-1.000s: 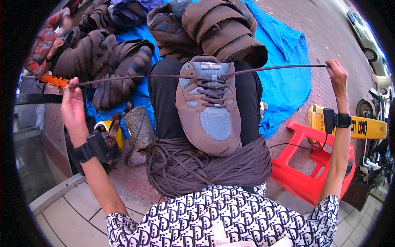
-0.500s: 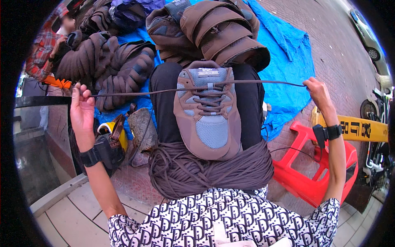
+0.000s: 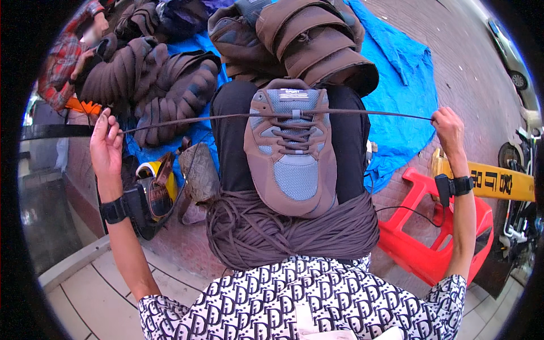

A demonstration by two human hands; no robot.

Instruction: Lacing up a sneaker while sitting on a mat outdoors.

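On my lap lies a brown and blue shoe upper (image 3: 294, 175), toe toward me, its lower eyelets laced. A dark shoelace (image 3: 198, 119) runs through its upper part and stretches nearly straight out to both sides. My left hand (image 3: 106, 144) pinches one end of the lace. My right hand (image 3: 449, 127) grips the other end, out to the right. Both arms are spread wide, and each wrist wears a black strap with a small box. Across my lap, below the shoe upper, rests a thick bundle of loose dark laces (image 3: 289, 229).
Stacked shoe uppers (image 3: 317, 39) lie ahead on a blue tarp (image 3: 396, 68), with more piles (image 3: 119, 73) at far left. A person in a plaid shirt (image 3: 62, 62) is beyond them. At left sits a patterned bag (image 3: 199, 170); at right, a red plastic stool (image 3: 402, 226) and a yellow sign (image 3: 493, 178).
My hands have moved slightly farther apart, the left outward and the right outward, with the lace drawn between them. The distant person's arm has shifted.
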